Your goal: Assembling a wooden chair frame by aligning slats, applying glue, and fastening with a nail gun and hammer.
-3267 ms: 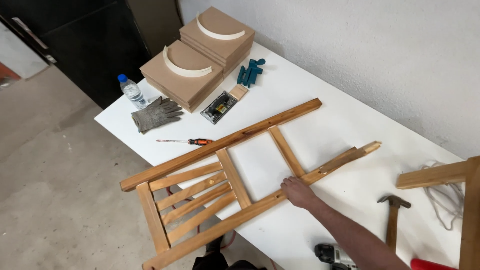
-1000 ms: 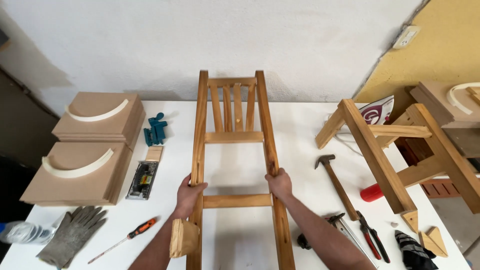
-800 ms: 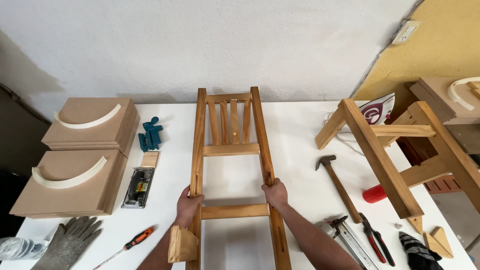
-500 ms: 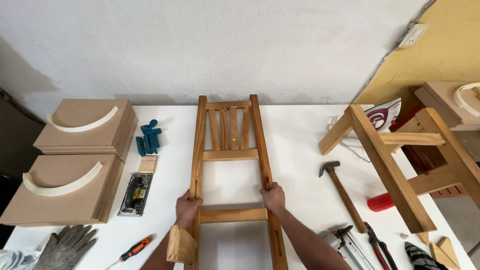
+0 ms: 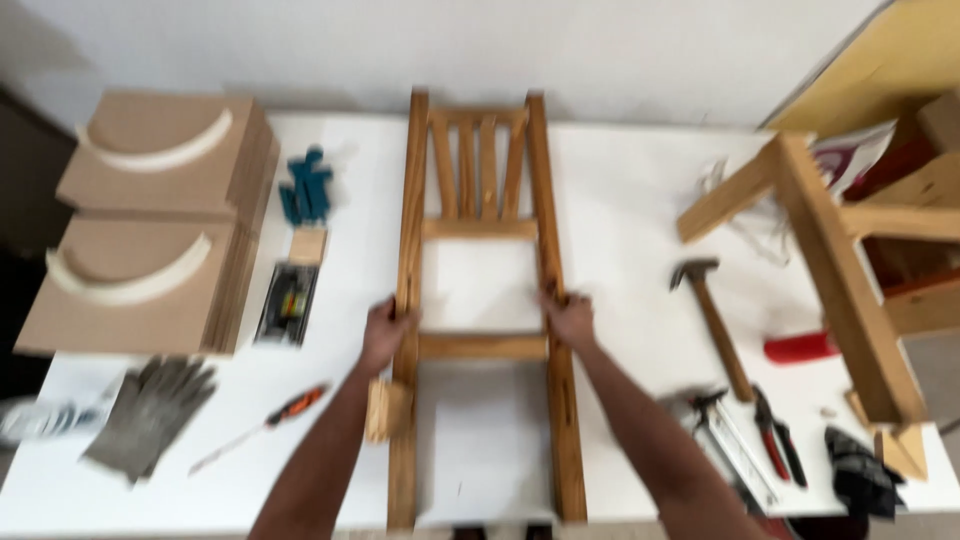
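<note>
I see my left hand (image 5: 385, 335) wrapped around the left rail of a wooden chair frame (image 5: 482, 228), and my right hand (image 5: 572, 322) gripping the right rail at the same height, just above a crosspiece. The frame lies flat on the white table (image 5: 620, 200) and runs straight away from my hands, its slatted end farthest out. Just below my left hand, a loose-looking wooden block (image 5: 387, 410) sits against the rail; a jolt could knock it free, I judge. To the right of my right hand lie a hammer (image 5: 712, 322) and pliers (image 5: 775, 435); a sideways swing of the frame could strike them. Left of my left hand rest a screwdriver (image 5: 270, 425) and grey gloves (image 5: 150, 412). The near end overhangs the table edge, so loosening my grip risks it tipping.
</note>
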